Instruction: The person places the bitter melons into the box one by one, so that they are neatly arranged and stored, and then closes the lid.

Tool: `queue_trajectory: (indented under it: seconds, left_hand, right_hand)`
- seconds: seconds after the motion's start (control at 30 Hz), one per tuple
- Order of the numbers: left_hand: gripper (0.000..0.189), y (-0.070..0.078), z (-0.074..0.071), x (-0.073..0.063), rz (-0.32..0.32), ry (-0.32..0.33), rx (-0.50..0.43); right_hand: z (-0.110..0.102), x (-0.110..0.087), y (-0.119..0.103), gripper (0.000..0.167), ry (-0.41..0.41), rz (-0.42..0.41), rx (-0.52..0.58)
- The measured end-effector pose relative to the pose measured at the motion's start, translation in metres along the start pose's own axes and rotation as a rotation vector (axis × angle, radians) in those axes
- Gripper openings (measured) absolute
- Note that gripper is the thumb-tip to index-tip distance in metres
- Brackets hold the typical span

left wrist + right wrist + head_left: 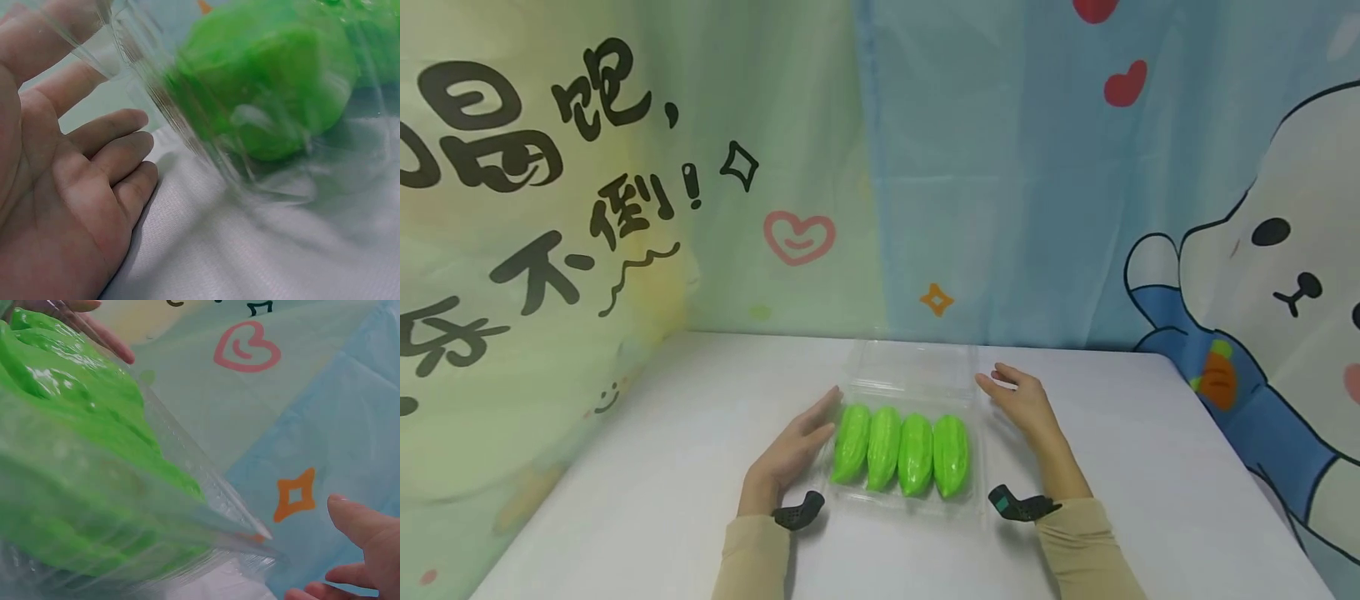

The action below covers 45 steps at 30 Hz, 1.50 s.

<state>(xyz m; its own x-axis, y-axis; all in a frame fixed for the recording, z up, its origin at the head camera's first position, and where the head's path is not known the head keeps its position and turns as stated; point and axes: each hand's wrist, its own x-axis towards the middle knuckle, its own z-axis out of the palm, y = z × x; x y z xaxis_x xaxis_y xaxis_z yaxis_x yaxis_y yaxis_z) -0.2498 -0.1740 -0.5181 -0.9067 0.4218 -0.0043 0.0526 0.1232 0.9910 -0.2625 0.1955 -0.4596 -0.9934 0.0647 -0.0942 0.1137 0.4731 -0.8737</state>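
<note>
A clear plastic box [973, 492] lies on the white table with its transparent lid [917, 367] folded back behind it. Side by side inside are several bright green, bumpy, bitter-melon-shaped pieces [951, 454]. My left hand [793, 450] is at the box's left side, fingers extended and thumb apart; in the left wrist view its upper fingers overlap the clear wall, and whether they touch it I cannot tell. My right hand [1026, 406] hovers off the back right corner, near the lid's hinge, fingers loosely bent and holding nothing. The right wrist view shows its thumb [359, 522] apart from the box.
Beneath everything is a white tabletop [647, 500]. A printed cloth backdrop [1000, 208] hangs along the table's back edge and left side. Small black devices sit at the left wrist [800, 511] and the right wrist [1021, 505].
</note>
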Motion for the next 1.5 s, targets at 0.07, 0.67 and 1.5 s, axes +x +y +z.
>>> queue_trajectory:
  seconds: [0.07, 0.67, 1.5]
  left_hand:
    - [0.059, -0.001, 0.001, -0.001, -0.003, 0.004, 0.004]
    - [0.057, 0.0, 0.002, -0.003, -0.043, 0.037, 0.016]
    - [0.058, 0.004, 0.0, -0.001, -0.039, 0.03, -0.024]
  right_hand:
    - [0.003, 0.003, 0.004, 0.084, -0.021, 0.025, 0.062]
    - [0.022, 0.022, 0.026, 0.072, -0.187, 0.207, 0.431]
    - [0.031, 0.027, 0.028, 0.063, -0.177, 0.123, 0.41]
